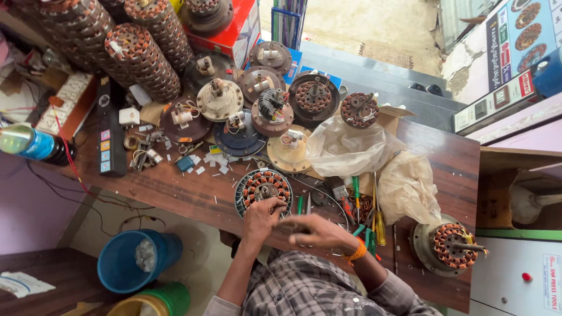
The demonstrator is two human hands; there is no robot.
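Note:
A round fan stator [261, 186] with copper windings lies on the brown wooden bench [175, 190] near its front edge. My left hand [261, 217] grips the near rim of that stator. Just to its right, my right hand [316, 231], with an orange band at the wrist, hovers over the bench edge with the fingers drawn together and pointing left. Whether it pinches anything I cannot tell. A thin wire [328, 198] curves from the stator toward the right hand. Several screwdrivers [377, 219] with green and yellow handles lie right of that hand.
Many fan motor parts and wound stators [313, 96] crowd the back of the bench, with stacked cores [143, 61] at the far left. Crumpled plastic bags [404, 187] and another motor [448, 246] sit at right. A plastic bottle [32, 143] lies at left, and a blue bucket [134, 260] stands on the floor.

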